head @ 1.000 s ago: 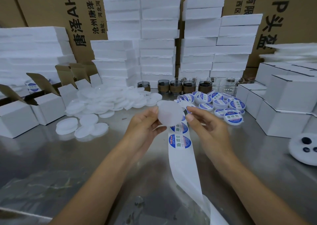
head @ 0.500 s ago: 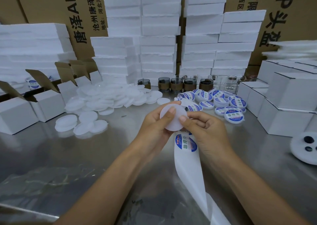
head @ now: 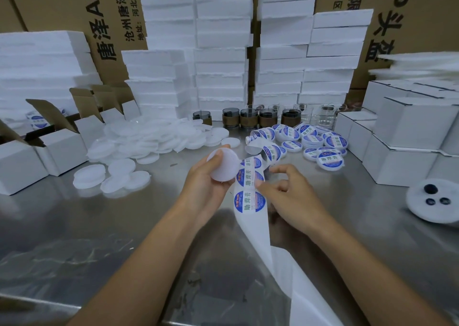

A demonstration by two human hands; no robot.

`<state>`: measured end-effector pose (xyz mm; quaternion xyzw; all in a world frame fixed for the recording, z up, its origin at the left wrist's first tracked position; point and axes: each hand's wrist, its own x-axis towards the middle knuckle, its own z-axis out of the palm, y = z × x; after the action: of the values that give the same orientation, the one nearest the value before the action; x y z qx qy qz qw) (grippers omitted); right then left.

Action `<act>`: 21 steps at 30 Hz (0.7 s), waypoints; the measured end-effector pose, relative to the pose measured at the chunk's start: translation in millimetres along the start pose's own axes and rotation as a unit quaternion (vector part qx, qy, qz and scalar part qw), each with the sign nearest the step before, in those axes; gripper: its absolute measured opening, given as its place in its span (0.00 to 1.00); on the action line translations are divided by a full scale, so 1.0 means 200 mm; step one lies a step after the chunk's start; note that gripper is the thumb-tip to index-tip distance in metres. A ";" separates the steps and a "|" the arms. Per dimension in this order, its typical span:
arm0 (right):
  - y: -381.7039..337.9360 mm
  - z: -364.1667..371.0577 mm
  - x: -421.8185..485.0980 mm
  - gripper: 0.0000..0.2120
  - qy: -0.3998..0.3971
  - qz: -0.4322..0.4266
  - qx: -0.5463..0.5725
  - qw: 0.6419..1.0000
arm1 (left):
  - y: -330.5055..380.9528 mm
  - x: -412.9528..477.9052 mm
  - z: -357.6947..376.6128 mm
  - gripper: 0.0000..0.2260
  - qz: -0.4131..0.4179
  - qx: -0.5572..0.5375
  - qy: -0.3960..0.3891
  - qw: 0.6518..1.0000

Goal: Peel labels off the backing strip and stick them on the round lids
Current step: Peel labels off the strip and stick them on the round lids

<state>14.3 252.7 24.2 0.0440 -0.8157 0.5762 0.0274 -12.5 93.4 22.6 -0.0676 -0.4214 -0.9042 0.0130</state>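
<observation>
My left hand (head: pixel 206 179) grips a blank white round lid (head: pixel 224 165), held tilted above the steel table. Just to its right the white backing strip (head: pixel 258 228) runs from the table's middle down toward me, carrying round blue-and-white labels (head: pixel 249 201). My right hand (head: pixel 290 194) has its fingers curled at the strip's right edge, thumb and fingertips at the edge of a label (head: pixel 248 177) beside the lid. A pile of blank lids (head: pixel 149 141) lies to the left. Labelled lids (head: pixel 327 160) lie in a heap to the right.
Open white cartons (head: pixel 62 149) stand at the left, closed white boxes (head: pixel 402 159) at the right. Foam slabs (head: pixel 221 57) are stacked behind, with small dark jars (head: pixel 248 119) in front of them. A white disc with dark knobs (head: pixel 437 199) sits at the far right.
My right hand has left the lid and dropped to the label strip. My left hand now holds the lid alone, shifted slightly left, and more labels show.
</observation>
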 end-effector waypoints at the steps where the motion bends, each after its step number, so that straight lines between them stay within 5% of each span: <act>1: -0.01 0.00 -0.01 0.16 -0.025 0.008 0.028 0.999 | 0.00 0.00 0.00 0.08 -0.001 0.000 0.004 1.000; 8: -0.04 -0.02 0.01 0.13 0.030 -0.010 0.163 0.986 | 0.00 0.00 -0.01 0.09 0.012 0.055 0.044 0.997; 16: -0.01 -0.02 0.05 0.09 0.079 -0.054 0.182 0.979 | -0.01 -0.04 0.02 0.08 -0.023 0.097 0.049 0.994; 21: 0.00 -0.03 0.05 0.08 0.094 -0.077 0.176 0.977 | -0.03 -0.07 0.03 0.09 -0.084 0.177 -0.035 0.980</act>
<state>3.3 257.3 26.6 0.0558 -0.6896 0.7083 0.1402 2.0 100.8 20.3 -0.0603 -0.5792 -0.8102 -0.0665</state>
